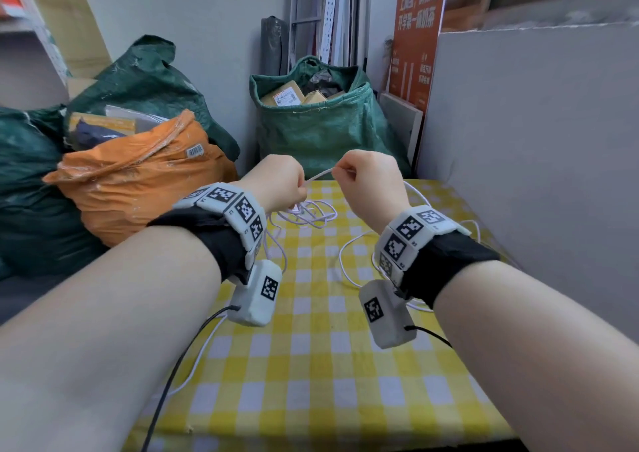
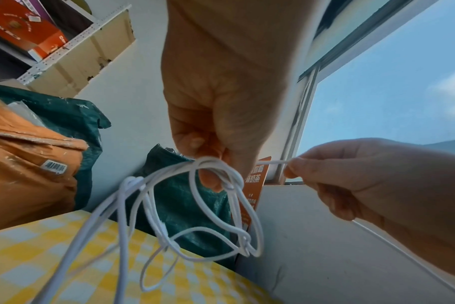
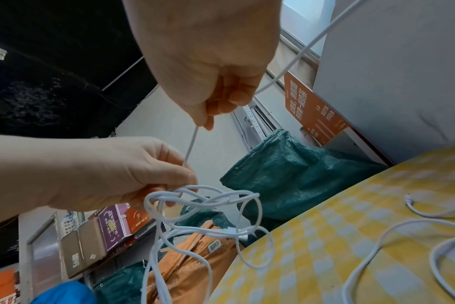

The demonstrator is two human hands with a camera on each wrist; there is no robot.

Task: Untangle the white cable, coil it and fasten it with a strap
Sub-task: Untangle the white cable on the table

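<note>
Nearest the head camera are the person's 2 forearms, each banded with a marker-covered wrist unit, reaching out over a table with a yellow-and-white checked cloth. Both hands are raised above the far part of it, close together but not touching.

The left hand is clenched around the knotted bunch of the white cable, whose loops hang down under the fingers toward the cloth. Held up like this, the tangle drops open under its own weight, which probably makes the crossings easier to read. The right hand pinches 1 strand between thumb and fingertips just beside the left hand, and the short stretch between the 2 hands runs nearly straight. It looks as though that strand is being drawn out of the knot while the left hand anchors the rest.

The rest of the cable lies in loose curves on the cloth to the right, with 1 plug end resting there. No strap shows in any view, so coiling and fastening appear not yet begun.

Past the table's far edge stand a green sack and, to the left, an orange bag.
</note>
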